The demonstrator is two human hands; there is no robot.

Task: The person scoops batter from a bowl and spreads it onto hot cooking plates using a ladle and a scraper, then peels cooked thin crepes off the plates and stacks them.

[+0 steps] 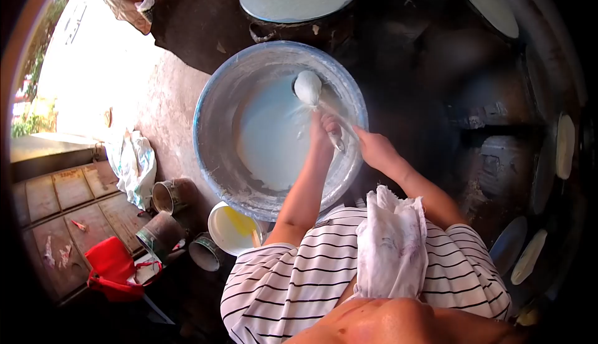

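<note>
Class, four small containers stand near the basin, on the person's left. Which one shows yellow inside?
The white tub, nearest the basin; the three cans farther left are darker and show no yellow.

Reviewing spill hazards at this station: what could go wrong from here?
1. The bundle, held at its narrow neck, could slip from the left grip and splash the pale liquid.
2. The towel hangs in front of the chest, toward the basin; leaning in might dip it.
3. The pail stands close to the left arm and shorts-side clothing; a step could knock it.
</note>
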